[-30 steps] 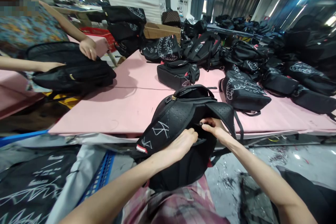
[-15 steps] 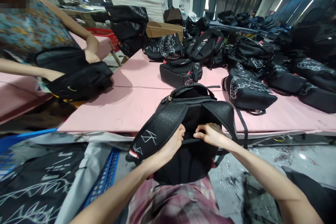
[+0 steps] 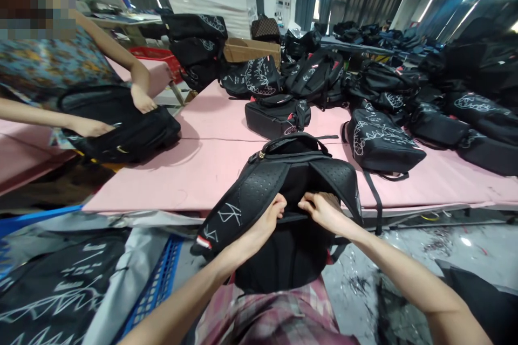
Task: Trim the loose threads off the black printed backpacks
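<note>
Backpack point(image 3: 279, 259) overhangs table point(image 3: 162, 183) edge, room at left; left hand point(image 3: 267, 218) and right hand point(image 3: 325, 212) angled inward, both grips pinching its fabric

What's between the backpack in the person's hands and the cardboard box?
Head view: from the held backpack, pink tabletop, then a black bag with red trim, then a white-patterned black backpack before the cardboard box.

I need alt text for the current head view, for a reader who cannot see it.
A person's left hand and right hand work between the padded straps of a black backpack at the edge of a pink table. Beyond lie other bags, several with white line drawings; at picture left, a co-worker handles another black bag.
</note>
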A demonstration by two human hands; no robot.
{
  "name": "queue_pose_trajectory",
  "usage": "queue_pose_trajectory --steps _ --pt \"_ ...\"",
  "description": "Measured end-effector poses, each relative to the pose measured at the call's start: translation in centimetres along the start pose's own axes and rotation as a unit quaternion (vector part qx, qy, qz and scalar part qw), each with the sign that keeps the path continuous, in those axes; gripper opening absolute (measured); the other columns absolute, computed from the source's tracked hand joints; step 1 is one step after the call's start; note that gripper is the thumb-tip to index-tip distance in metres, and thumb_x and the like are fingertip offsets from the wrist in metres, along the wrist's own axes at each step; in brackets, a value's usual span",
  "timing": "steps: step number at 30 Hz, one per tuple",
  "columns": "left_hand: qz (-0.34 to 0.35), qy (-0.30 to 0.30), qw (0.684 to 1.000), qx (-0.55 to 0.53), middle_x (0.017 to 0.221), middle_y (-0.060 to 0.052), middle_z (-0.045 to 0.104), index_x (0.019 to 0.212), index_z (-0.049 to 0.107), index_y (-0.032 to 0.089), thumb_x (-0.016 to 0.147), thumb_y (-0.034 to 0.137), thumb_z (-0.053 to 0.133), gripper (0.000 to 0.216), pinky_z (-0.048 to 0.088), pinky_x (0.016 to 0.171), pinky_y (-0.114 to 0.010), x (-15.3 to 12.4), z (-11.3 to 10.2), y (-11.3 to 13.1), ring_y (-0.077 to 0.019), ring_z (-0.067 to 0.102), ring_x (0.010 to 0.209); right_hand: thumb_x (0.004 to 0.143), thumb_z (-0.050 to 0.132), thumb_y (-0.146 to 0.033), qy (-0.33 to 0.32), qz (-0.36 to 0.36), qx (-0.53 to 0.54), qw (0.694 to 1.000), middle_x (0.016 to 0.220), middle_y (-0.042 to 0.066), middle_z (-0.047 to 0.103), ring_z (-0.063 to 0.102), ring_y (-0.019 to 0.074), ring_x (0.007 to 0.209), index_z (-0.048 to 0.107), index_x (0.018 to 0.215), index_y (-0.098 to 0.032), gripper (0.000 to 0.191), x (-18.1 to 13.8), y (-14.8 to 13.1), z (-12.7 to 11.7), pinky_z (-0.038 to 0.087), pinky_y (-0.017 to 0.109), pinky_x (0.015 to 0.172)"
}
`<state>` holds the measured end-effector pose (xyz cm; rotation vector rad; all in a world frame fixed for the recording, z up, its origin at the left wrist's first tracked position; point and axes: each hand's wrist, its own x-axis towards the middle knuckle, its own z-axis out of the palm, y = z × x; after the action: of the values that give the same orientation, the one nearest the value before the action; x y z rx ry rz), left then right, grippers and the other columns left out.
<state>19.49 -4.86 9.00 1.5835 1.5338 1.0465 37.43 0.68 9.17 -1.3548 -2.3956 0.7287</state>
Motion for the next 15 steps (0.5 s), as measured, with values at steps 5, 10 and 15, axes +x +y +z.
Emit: queue_pose_trajectory --steps 5,10,15 --pt "0.229 -0.149 0.960 0.068 0.098 -0.006 0.065 0.074 0.065 0.019 0.090 0.030 0.032 0.038 0.031 0.102 -0.038 0.3 -2.1 -0.3 -0.0216 0.046 0.115 0.082 0.054 -0.031 0.108 -0.068 0.163 0.978 0.092 0.002 0.058 0.055 0.0144 0.086 0.057 0.095 -0.018 0.019 0.8 1.4 -1.2 0.040 0.026 0.079" --pt "0.285 -0.095 0.874 0.383 0.141 -0.006 0.038 0.124 0.050 0.024 0.080 0.027 0.057 0.045 0.032 0.102 -0.050 3.4 0.8 -3.4 -0.0290 0.012 0.136 0.072 0.064 -0.024 0.097 -0.111 0.212 0.966 0.090 0.000 0.059 0.055 0.0128 0.078 0.057 0.100 -0.020 0.029 0.9 0.2 -1.5 0.043 0.024 0.072" --pt "0.214 -0.044 0.830 0.514 0.144 -0.015 0.029 0.131 0.042 0.016 0.070 0.026 0.067 0.067 0.032 0.102 -0.051 6.3 4.3 -8.7 -0.0338 0.023 0.132 0.079 0.053 -0.020 0.092 -0.099 0.216 0.967 0.085 0.002 0.064 0.058 0.0133 0.076 0.064 0.091 -0.019 0.017 0.4 2.2 -1.1 0.043 0.025 0.070"
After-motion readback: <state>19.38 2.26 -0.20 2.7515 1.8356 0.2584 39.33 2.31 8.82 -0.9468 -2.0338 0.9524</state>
